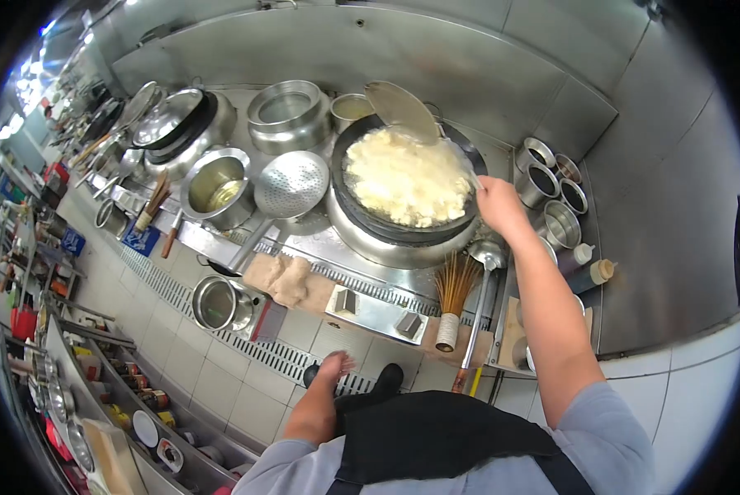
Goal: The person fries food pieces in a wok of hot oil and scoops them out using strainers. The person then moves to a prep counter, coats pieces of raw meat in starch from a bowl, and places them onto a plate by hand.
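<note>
Steel skimmer: handle closed in right hand; long axis slants forward-left over wok.
Left hand: loosely open, blurred, nothing visible held; well apart from wok.
Food: inside wok, left of right hand, the nearer hand.
Edges: strainer beside wok at left, cans right, wall behind; open air above.

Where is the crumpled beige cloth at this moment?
In the head view, the crumpled cloth lies on the stove's front edge, just left of the two metal knobs.
</note>
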Demonstrator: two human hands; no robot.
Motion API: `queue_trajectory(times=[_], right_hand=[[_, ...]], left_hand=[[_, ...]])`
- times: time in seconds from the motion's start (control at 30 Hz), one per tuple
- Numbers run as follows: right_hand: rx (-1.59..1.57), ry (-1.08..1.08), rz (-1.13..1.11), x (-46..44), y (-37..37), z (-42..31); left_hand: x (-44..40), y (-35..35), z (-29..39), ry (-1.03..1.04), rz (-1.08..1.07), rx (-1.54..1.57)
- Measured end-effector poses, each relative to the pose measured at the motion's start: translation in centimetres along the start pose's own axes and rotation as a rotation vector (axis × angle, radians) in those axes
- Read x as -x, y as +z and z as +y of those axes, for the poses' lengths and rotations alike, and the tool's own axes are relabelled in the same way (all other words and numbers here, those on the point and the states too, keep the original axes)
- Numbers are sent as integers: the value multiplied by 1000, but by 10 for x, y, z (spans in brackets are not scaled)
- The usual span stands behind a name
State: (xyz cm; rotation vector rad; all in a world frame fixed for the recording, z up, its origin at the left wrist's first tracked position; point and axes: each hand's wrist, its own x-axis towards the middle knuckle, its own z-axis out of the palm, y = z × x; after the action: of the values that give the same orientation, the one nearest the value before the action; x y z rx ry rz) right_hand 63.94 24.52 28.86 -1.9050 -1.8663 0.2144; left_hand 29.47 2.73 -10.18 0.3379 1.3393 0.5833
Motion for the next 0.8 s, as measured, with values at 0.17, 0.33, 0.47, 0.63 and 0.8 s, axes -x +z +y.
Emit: queue_trajectory(times=[0.17,0.33,0.47,0.63,0.8], right_hand=[[196,19,67,-15,-25,9],[344,-18,-34,-7,-6,36],[277,-66,-98,30,-2,33],[139,37,58,50,-26,32],[95,221,88,59,-27,10]], left_hand=[[58,-114,-39,-187,352,-27],[125,-165,-27,-72,567,272],[122,-210,27,195,609,380],[127,-207,179,615,587,196],[109,-191,287,809,679,-566]])
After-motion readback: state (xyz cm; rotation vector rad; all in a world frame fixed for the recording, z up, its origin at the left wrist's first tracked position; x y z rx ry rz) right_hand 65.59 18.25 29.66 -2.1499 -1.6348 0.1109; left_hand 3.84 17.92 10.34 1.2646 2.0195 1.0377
